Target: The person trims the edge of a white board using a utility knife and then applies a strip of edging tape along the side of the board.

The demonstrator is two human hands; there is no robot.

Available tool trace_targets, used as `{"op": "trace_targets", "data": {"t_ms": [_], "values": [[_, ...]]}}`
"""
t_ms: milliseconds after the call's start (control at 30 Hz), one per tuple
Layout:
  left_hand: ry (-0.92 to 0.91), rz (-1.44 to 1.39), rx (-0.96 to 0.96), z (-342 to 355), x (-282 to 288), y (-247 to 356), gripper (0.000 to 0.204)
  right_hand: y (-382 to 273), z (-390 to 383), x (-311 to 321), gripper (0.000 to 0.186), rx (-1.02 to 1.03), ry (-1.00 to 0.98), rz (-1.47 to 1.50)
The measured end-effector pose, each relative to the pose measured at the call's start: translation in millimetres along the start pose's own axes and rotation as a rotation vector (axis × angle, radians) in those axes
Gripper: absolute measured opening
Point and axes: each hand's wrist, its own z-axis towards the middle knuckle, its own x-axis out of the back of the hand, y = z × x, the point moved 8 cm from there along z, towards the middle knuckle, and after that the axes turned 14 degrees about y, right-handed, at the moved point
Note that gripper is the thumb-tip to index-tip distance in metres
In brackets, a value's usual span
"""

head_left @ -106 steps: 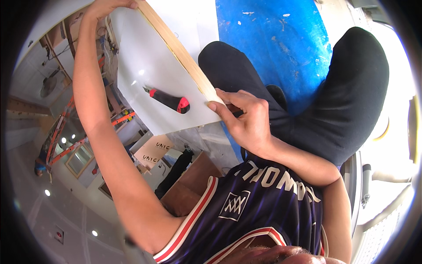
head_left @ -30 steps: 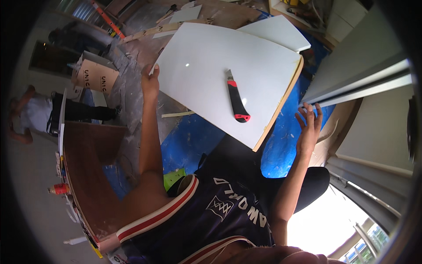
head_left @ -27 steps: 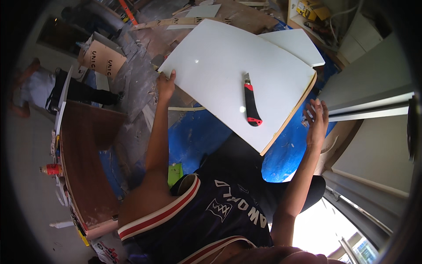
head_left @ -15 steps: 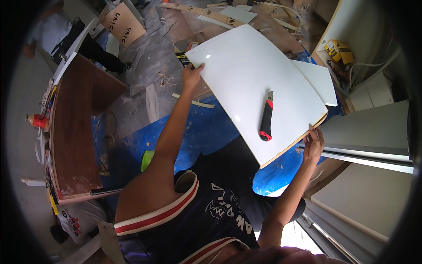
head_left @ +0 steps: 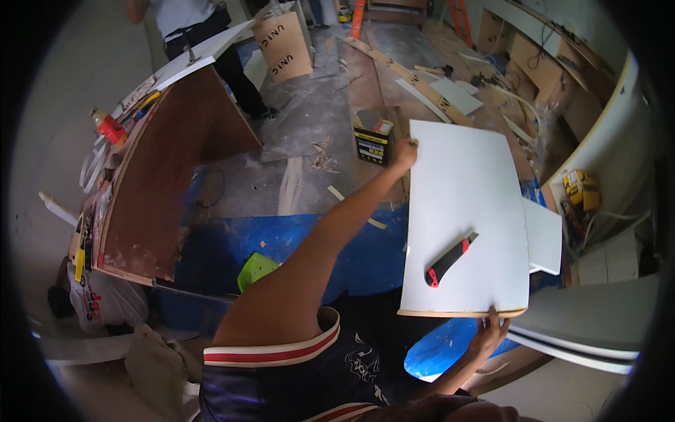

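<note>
While right hand (head_left: pixel 487 338) grips white panel (head_left: pixel 464 183), left hand (head_left: pixel 403 152) shows only partly.

Left fingers (head_left: pixel 413 143), right fingers (head_left: pixel 493 323) hold white board (head_left: pixel 464 183); cutter (head_left: pixel 446 264) atop.

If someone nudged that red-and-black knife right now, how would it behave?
The knife would probably slide readily, since the white panel under it looks smooth. It seems unlikely to roll, as its long handle appears to lie flat. The exposed blade looks thin, so it might snap if pressed sideways.
</note>
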Motion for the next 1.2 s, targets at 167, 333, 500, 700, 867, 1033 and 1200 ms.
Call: {"op": "trace_targets", "data": {"t_ms": [167, 333, 500, 700, 867, 1033, 1200], "values": [[-0.067, -0.175, 0.015, -4, -53, 27, 0.021, 9, -56, -9, 0.079, 0.036, 0.113, 0.01], [-0.26, -0.216, 0.042, 8, -95, 15, 0.027, 15, -99, -21, 0.075, -0.004, 0.114, -0.012], [-0.627, -0.473, 0.231, 5, -79, 28, 0.036, -4, -62, 18, 0.092, 0.007, 0.072, 0.027], [-0.75, -0.245, 0.395, -77, 86, 45, 0.083, -112, 38, 77, 0.055, 0.383, -0.002, -0.331], [-0.522, -0.169, -0.189, -149, 185, 124, 0.061, -127, 48, 72, 0.064, 0.906, -0.326, -0.64], [-0.57, 0.015, -1.13, -293, 245, 222, 0.044, -103, -2, 35, 0.076, 1.303, -0.561, -0.647], [-0.75, -0.087, -1.293, -390, 196, 272, 0.056, -82, -13, 40, 0.076, 1.128, -0.613, -0.523]]}}
